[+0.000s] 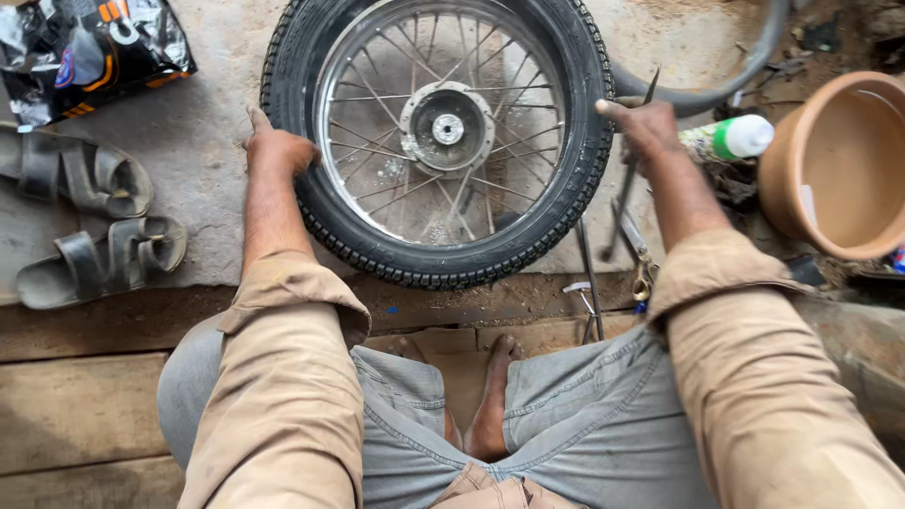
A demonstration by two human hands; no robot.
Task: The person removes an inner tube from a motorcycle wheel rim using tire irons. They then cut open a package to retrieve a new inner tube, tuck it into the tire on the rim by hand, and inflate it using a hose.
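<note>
A spoked motorcycle wheel with a black knobbly tyre (575, 179) lies flat on the concrete in front of me, its metal hub (447, 127) in the middle. My left hand (276, 147) presses on the tyre's left edge. My right hand (638, 123) is at the tyre's right edge, closed around a thin dark metal lever (628, 193) that slants down to the ground. I sit with bare feet (490, 401) tucked under me.
Two dark sandals (90, 221) lie at left, a crumpled black plastic bag (80, 47) at top left. A terracotta pot (839, 160), a green-and-white bottle (735, 139), a black inner tube (716, 90) and loose metal tools (589, 283) sit at right.
</note>
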